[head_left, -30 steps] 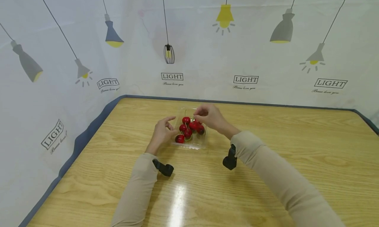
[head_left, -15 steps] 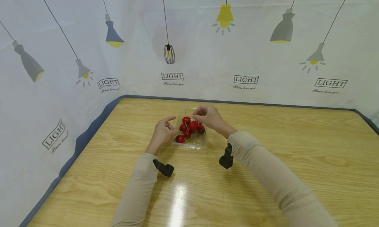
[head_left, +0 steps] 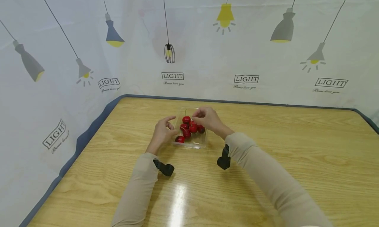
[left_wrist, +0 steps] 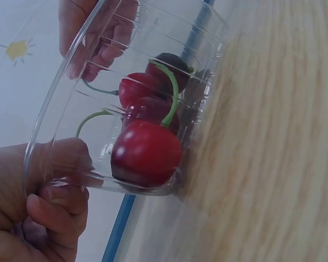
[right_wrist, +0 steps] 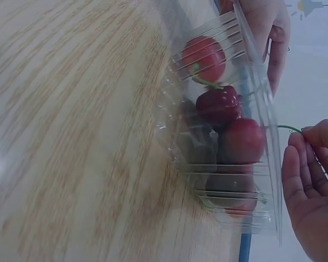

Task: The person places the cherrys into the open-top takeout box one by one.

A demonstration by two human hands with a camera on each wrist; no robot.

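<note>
A clear plastic box (head_left: 197,143) stands on the table with several red cherries (head_left: 186,119) inside, some bearing green stems. My left hand (head_left: 162,132) grips the box's left side, its thumb and curled fingers at the rim in the left wrist view. Over the box's right part, my right hand (head_left: 209,119) pinches a thin green stem (right_wrist: 290,127) between thumb and forefinger. That stem leads down to a cherry (right_wrist: 244,141) among the others in the box. Whether this cherry touches its neighbours, I cannot tell. The right hand covers the box's far right corner in the head view.
The wooden table (head_left: 266,148) stretches around the box on all sides. A pale backdrop (head_left: 201,49) printed with lamps rises behind the table's far edge. Black wrist cameras (head_left: 224,158) hang below both sleeves.
My right hand has moved slightly left and nearer, and the cherry below it has shifted left. The neighbouring cherries in the middle have turned a little. My left hand stays in place.
</note>
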